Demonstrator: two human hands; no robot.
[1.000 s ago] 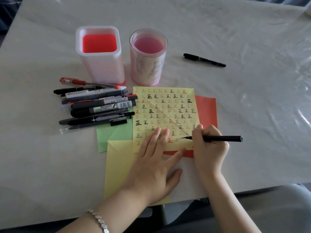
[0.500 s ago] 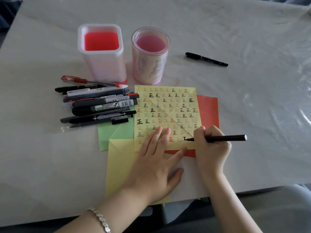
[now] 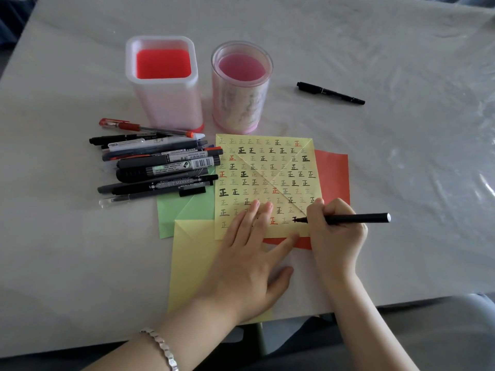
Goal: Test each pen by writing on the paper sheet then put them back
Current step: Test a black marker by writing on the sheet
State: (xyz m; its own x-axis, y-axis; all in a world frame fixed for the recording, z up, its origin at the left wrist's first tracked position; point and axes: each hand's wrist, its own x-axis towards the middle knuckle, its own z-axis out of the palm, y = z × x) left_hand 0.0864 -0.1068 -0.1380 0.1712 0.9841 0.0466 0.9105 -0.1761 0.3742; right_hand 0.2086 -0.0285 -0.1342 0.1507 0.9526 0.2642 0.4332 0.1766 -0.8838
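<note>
A yellow paper sheet (image 3: pixel 267 167) covered in rows of small written characters lies in the middle of the table. My right hand (image 3: pixel 334 236) grips a thin black pen (image 3: pixel 359 218), its tip touching the sheet's bottom right corner where a fresh black mark sits. My left hand (image 3: pixel 249 261) lies flat with fingers spread, pressing the sheet's lower edge. A pile of several pens and markers (image 3: pixel 158 164) lies left of the sheet. A lone black pen (image 3: pixel 330 93) lies at the back right.
Two empty holders stand behind the sheet: a square white one (image 3: pixel 163 84) and a round pink one (image 3: pixel 241 87). Green (image 3: pixel 184 212), red (image 3: pixel 332 175) and another yellow paper (image 3: pixel 192 261) lie under the sheet. The table's front edge (image 3: pixel 401 301) runs just below my wrists.
The pen tip has been writing at the sheet's bottom right, and a black mark has appeared and grown there. My left hand has stayed pressed on the sheet.
</note>
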